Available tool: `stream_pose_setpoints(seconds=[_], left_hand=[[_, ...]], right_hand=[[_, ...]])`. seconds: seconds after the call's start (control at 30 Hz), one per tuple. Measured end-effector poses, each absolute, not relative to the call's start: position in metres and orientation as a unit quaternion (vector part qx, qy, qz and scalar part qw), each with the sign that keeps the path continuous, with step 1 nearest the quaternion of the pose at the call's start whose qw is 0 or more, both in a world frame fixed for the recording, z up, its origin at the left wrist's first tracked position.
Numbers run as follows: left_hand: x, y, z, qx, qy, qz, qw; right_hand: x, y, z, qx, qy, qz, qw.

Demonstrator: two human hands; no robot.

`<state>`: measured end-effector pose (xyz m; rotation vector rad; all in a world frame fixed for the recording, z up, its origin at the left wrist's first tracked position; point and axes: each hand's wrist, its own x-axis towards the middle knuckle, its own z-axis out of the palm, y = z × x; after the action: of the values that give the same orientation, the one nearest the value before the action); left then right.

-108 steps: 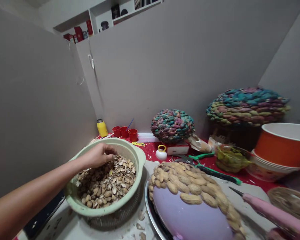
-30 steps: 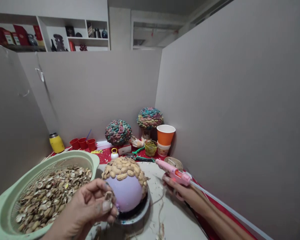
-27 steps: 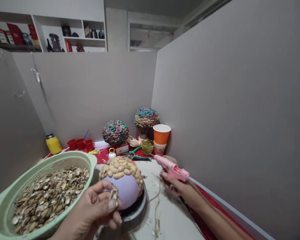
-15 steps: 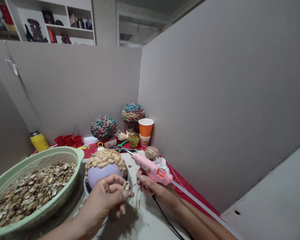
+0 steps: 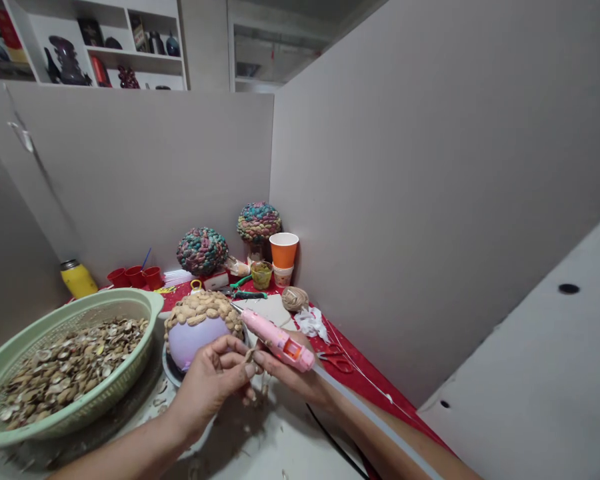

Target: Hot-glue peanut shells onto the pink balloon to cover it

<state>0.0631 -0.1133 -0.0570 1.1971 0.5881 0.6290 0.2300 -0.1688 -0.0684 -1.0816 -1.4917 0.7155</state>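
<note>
Left hand (image 5: 207,385) pinches 1 small tan peanut shell piece (image 5: 251,354) at fingertips, right hand (image 5: 287,373) clenched around pink plastic glue gun (image 5: 275,339), lilac shell-capped dome (image 5: 199,329) just beyond fingers.

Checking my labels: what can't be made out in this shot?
Head view only:
- Pale shell piece in the left hand: mostly hidden by fingers.
- Pink plastic glue gun, trigger: covered by the right hand.
- Green plastic colander: cut off at left edge.
- Shelf ornaments: too small.

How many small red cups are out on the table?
3, side by side at the back wall: left cup, middle cup, right cup, between yellow jar and painted dome. Others may be hidden.
</note>
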Motion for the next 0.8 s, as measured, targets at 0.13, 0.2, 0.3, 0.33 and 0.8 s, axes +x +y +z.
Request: stream_pose_setpoints(seconds=[0.13, 0.2, 0.3, 0.33, 0.8], left_hand=[[0.061, -0.109, -0.058, 0.544, 0.257, 0.269, 0.752], [0.059, -0.107, -0.058, 0.543, 0.258, 0.265, 0.754], [0.058, -0.108, -0.058, 0.540, 0.277, 0.263, 0.750], [0.058, -0.109, -0.058, 0.536, 0.286, 0.262, 0.750], [0.058, -0.114, -0.064, 0.534, 0.310, 0.283, 0.734]], right_hand=[[0.236, -0.156, -0.084, -0.455, -0.637, 0.301, 0.544], [0.240, -0.159, -0.084, -0.456, -0.636, 0.295, 0.548], [0.242, -0.163, -0.079, -0.458, -0.641, 0.296, 0.540], [0.242, -0.164, -0.078, -0.460, -0.642, 0.300, 0.535], [0.230, -0.165, -0.081, -0.471, -0.639, 0.264, 0.548]])
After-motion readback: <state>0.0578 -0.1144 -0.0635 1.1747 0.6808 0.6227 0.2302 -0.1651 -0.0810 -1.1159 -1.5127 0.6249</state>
